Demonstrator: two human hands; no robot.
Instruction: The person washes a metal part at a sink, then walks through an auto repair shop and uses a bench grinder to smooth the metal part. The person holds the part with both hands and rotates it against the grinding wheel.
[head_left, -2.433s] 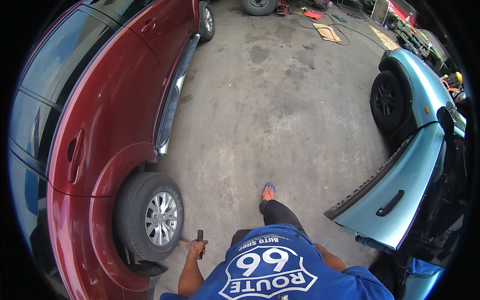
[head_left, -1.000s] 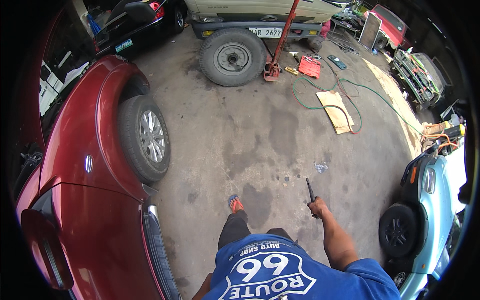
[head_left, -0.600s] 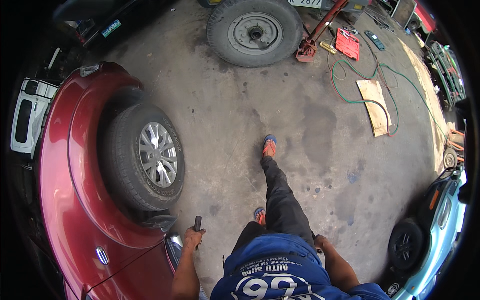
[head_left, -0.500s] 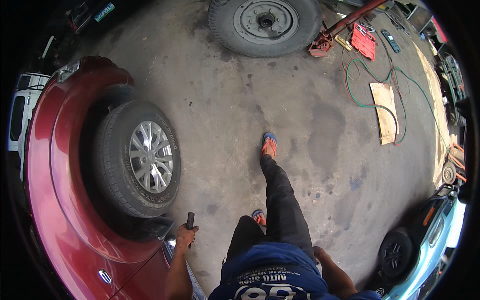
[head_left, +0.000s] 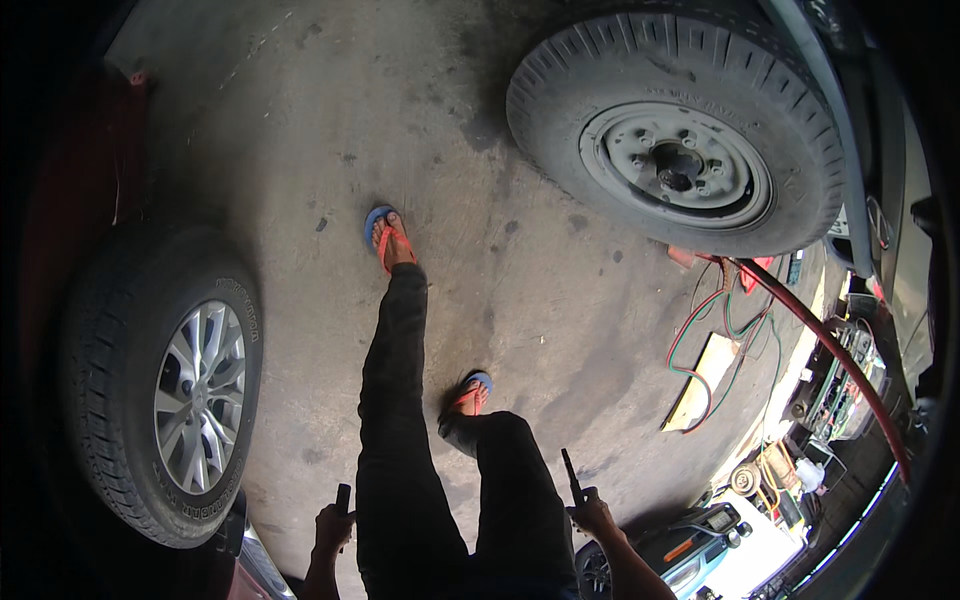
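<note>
At the lower edge my left hand (head_left: pixel 333 526) is closed round a short dark handle (head_left: pixel 343 497), whose blunt end sticks up above the fist. To the right of my legs, my right hand (head_left: pixel 592 513) grips a thin dark bar-like tool (head_left: pixel 571 474) that points away from me. The kind of either tool cannot be made out. Nearest the left hand is a tyre with a silver spoked wheel (head_left: pixel 200 395) on a dark red car. Both hands are down beside my thighs, touching nothing else.
A large truck-type wheel (head_left: pixel 678 165) stands at the far right. Beyond its near edge runs a red bar (head_left: pixel 830 345). Red and green hoses (head_left: pixel 683 345) loop over a flat board (head_left: pixel 703 385) on the stained concrete floor. A light-blue vehicle (head_left: pixel 690 565) sits at the lower right.
I have stepped forward, and the large wheel now appears nearer and further right. The tool in my right hand has come into view. My left hand still holds its handle.
</note>
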